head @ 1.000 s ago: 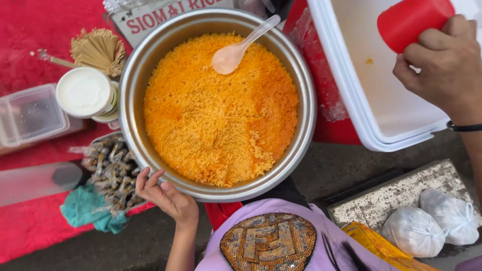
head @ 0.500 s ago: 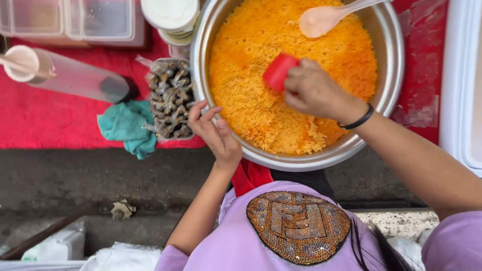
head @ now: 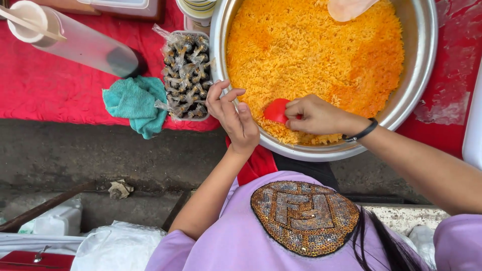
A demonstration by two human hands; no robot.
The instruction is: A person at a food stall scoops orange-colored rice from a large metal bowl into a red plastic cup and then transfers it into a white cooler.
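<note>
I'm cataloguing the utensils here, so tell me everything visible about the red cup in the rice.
The red cup looks like smooth plastic. Only part of its side shows; it lies tilted and pushed into the orange rice near the metal bowl's near rim. The right hand grips it, covering the rest. The left hand stays apart.

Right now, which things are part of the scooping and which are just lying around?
In use: right hand pushing red cup into orange rice; metal pot; left hand at its rim.

Lying about: teal cloth, clear bottle, tub of small tied bundles, pale spoon.
</note>
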